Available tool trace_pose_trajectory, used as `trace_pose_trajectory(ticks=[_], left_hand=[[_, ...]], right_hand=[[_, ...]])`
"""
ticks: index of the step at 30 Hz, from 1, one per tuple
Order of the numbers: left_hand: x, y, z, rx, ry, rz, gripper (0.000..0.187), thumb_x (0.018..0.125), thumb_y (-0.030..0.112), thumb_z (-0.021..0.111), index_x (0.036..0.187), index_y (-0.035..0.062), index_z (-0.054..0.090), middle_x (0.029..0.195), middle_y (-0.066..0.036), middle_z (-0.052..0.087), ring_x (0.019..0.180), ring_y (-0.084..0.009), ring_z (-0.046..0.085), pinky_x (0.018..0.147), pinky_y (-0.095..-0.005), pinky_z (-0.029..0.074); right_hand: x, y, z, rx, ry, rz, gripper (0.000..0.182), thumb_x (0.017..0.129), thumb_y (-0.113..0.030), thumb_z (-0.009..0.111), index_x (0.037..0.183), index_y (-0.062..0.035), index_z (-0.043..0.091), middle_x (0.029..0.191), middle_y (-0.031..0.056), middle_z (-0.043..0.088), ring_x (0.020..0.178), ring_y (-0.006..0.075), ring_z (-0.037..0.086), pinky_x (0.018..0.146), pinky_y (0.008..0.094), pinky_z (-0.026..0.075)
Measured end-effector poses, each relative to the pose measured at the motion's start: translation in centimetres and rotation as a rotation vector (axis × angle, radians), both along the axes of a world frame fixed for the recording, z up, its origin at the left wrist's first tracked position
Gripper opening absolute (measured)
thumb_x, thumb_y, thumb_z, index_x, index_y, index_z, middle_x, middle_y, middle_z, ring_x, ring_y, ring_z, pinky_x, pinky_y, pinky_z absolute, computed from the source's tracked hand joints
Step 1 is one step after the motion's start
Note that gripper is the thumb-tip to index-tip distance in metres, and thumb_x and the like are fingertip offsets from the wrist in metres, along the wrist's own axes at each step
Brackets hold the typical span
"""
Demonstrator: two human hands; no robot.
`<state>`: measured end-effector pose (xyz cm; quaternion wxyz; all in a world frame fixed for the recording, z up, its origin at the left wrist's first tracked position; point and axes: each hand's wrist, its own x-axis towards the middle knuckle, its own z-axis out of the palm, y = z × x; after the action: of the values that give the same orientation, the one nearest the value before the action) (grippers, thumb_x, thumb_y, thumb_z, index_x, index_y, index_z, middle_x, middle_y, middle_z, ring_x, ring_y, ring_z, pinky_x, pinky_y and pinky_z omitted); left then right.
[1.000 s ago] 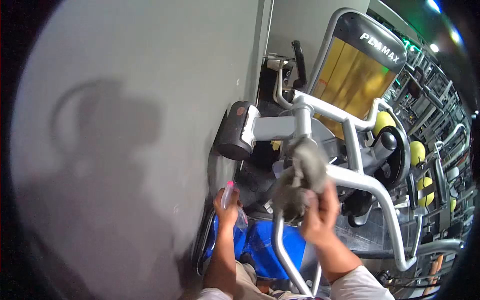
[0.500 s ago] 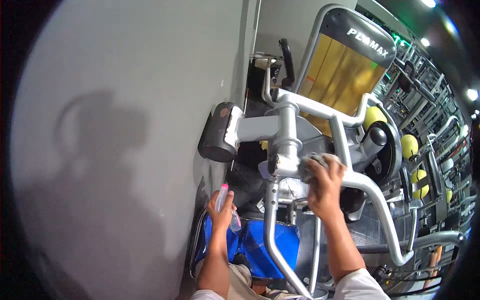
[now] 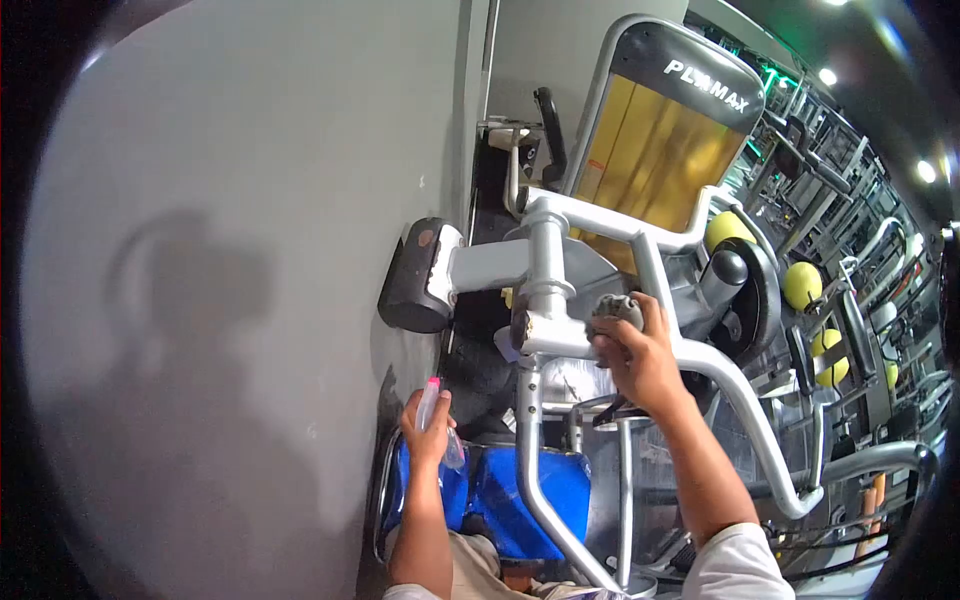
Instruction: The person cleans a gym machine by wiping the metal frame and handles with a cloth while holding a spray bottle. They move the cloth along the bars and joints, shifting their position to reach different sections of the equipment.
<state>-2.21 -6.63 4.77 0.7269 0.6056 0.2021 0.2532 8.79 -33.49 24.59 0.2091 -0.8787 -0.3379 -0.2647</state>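
Note:
My left hand (image 3: 428, 432) is wrapped round a clear bottle (image 3: 430, 403) with a pink cap, held low beside the grey wall. In my right hand (image 3: 645, 355) is a crumpled grey cloth (image 3: 615, 315), pressed at the silver frame tube (image 3: 560, 336) of a gym machine. That tube's end has worn paint. Left of it, a black roller pad (image 3: 420, 275) is joined to the frame by a silver arm. Blue seat pads (image 3: 530, 500) lie below, near my left forearm.
The machine's tall weight cover (image 3: 665, 130) has a gold panel. A plain wall (image 3: 250, 120) fills the left side. Curved silver tubing (image 3: 750, 400) passes to the right of my right hand. Other gym machines and yellow round objects (image 3: 803, 286) stand farther right.
The view has shifted, so the machine sits slightly further left. My right hand has turned on the tube, with the cloth now at its upper left. My left hand still holds the bottle.

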Motion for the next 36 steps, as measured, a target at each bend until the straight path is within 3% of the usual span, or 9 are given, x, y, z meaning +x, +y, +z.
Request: trace_pose_trajectory(ticks=[3, 5, 10, 13, 21, 27, 30, 32, 36], left_hand=[[0.1, -0.3, -0.8, 0.008, 0.004, -0.016, 0.019, 0.091, 0.017, 0.073, 0.085, 0.0032, 0.061, 0.068, -0.002, 0.06, 0.048, -0.011, 0.057, 0.046, -0.0271, 0.047], [-0.1, -1.0, -0.2, 0.073, 0.0, -0.047, 0.019, 0.091, 0.017, 0.073, 0.086, 0.0035, 0.06, 0.069, -0.002, 0.058, 0.05, -0.0106, 0.057, 0.046, -0.0272, 0.047], [0.0, -1.3, -0.1, 0.112, 0.026, -0.071, 0.02, 0.091, 0.019, 0.073, 0.087, 0.0047, 0.059, 0.073, -0.001, 0.058, 0.054, -0.0098, 0.057, 0.047, -0.0268, 0.046], [-0.2, -1.0, -0.6, 0.12, 0.009, -0.085, 0.021, 0.091, 0.02, 0.073, 0.088, 0.0055, 0.058, 0.073, -0.001, 0.058, 0.055, -0.0095, 0.057, 0.048, -0.0264, 0.046], [0.2, 0.0, -0.4, 0.125, 0.017, 0.011, 0.02, 0.09, 0.019, 0.073, 0.087, 0.004, 0.06, 0.072, -0.002, 0.059, 0.055, -0.0112, 0.058, 0.048, -0.0267, 0.048], [0.3, -0.6, -0.3, 0.065, 0.019, -0.063, 0.019, 0.09, 0.018, 0.073, 0.088, 0.0031, 0.061, 0.073, -0.003, 0.06, 0.053, -0.0115, 0.058, 0.048, -0.0268, 0.048], [0.6, -1.1, -0.8, 0.025, 0.018, -0.092, 0.019, 0.091, 0.018, 0.073, 0.088, 0.0028, 0.061, 0.074, -0.003, 0.061, 0.053, -0.0117, 0.058, 0.048, -0.0268, 0.048], [0.6, -1.4, -0.7, 0.016, 0.01, -0.103, 0.022, 0.091, 0.023, 0.074, 0.089, 0.0044, 0.062, 0.071, -0.001, 0.059, 0.053, -0.0084, 0.057, 0.048, -0.025, 0.046], [0.5, -0.8, -1.5, 0.074, 0.009, -0.127, 0.027, 0.091, 0.028, 0.075, 0.088, 0.0048, 0.061, 0.071, -0.001, 0.059, 0.053, -0.009, 0.058, 0.049, -0.0259, 0.046]], right_hand=[[3.2, -1.3, 1.1, 0.195, 0.332, 0.093, 0.024, 0.086, -0.007, 0.071, 0.111, -0.0057, 0.069, 0.118, 0.0239, 0.056, 0.111, 0.0432, 0.055, 0.095, 0.046, 0.047], [5.5, -0.3, 3.6, 0.222, 0.194, 0.055, 0.023, 0.092, -0.01, 0.067, 0.113, -0.0018, 0.067, 0.116, 0.0244, 0.057, 0.112, 0.0416, 0.055, 0.097, 0.0428, 0.046], [14.8, 4.6, 3.2, 0.398, 0.05, 0.096, 0.039, 0.099, -0.017, 0.06, 0.135, -0.0054, 0.053, 0.124, 0.0249, 0.053, 0.114, 0.0413, 0.056, 0.101, 0.0426, 0.044], [19.6, 8.0, 1.0, 0.135, -0.027, 0.034, 0.042, 0.094, -0.011, 0.059, 0.135, -0.015, 0.057, 0.128, 0.0219, 0.051, 0.116, 0.0458, 0.049, 0.098, 0.0495, 0.044], [22.5, 3.3, -0.2, -0.125, 0.102, -0.168, 0.04, 0.086, -0.011, 0.058, 0.124, -0.019, 0.067, 0.127, 0.0167, 0.053, 0.113, 0.0453, 0.051, 0.095, 0.0537, 0.045], [26.1, -7.4, -1.5, -0.123, 0.166, -0.454, 0.031, 0.086, -0.012, 0.055, 0.115, -0.0082, 0.066, 0.12, 0.0188, 0.061, 0.113, 0.0405, 0.056, 0.098, 0.0542, 0.045], [25.6, -4.6, -1.8, -0.038, 0.158, -0.542, 0.027, 0.087, -0.015, 0.056, 0.111, -0.0079, 0.066, 0.12, 0.0204, 0.061, 0.113, 0.0416, 0.056, 0.097, 0.0567, 0.043], [27.0, -2.3, -3.0, -0.053, 0.018, -0.388, 0.021, 0.088, -0.018, 0.057, 0.103, -0.0068, 0.067, 0.112, 0.0212, 0.063, 0.109, 0.0413, 0.057, 0.092, 0.0561, 0.045], [26.2, 5.1, 0.2, 0.03, 0.187, -0.253, 0.02, 0.089, -0.015, 0.057, 0.099, -0.0052, 0.07, 0.106, 0.0248, 0.063, 0.102, 0.0453, 0.061, 0.092, 0.05, 0.049]])
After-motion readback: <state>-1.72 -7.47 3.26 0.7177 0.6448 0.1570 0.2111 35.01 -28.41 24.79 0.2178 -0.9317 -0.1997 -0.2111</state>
